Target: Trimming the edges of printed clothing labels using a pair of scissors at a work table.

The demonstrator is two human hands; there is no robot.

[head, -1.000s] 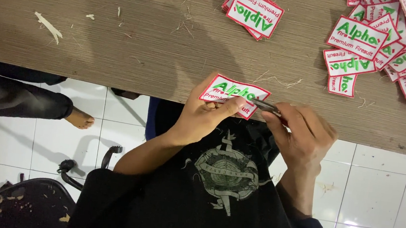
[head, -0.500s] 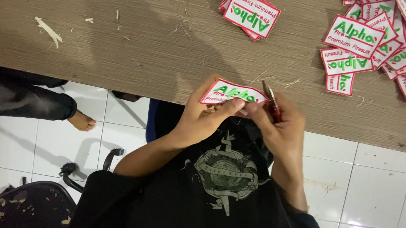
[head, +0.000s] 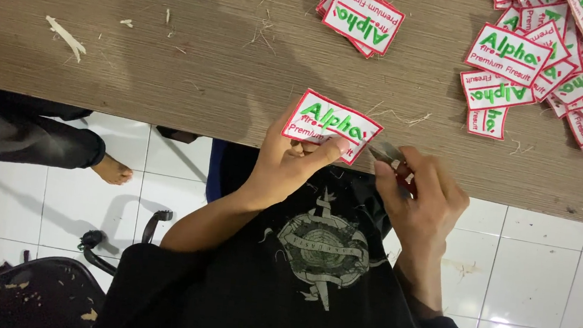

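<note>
Wood-grain counter (head: 175, 48) across the top, white tiled floor (head: 548, 278) below its near edge. Black shirt with grey round print (head: 319, 247) filling bottom centre. Dark bag or seat (head: 19, 298) bottom left with pale scraps on it. Another person's dark trouser leg and bare foot (head: 112, 169) at left under the counter edge.

Big loose pile of patches (head: 560, 61) at top right on the counter, white with red border and green lettering; overlapping, no exact count, roughly a dozen or more showing. Small stack of patches (head: 360, 19) at top centre, same kind, about three or four layers visible, count uncertain.

One patch (head: 330, 124) at the counter's near edge, tilted, pinched at its lower edge. Left hand (head: 292, 160) with grip clenched on it, thumb pressed on the lower right corner, fingers behind. Right hand (head: 422, 196) just beside, grip closed around one small cutting tool (head: 394, 159) with red handle, metal tip pointing at the patch's lower right corner, touching or nearly touching; exact contact unclear.

One pale strip of offcut (head: 65, 36) at far left on the counter, well apart from the hands. Thin thread trimmings (head: 397, 115) scattered on the counter, too many and too fine to count.
</note>
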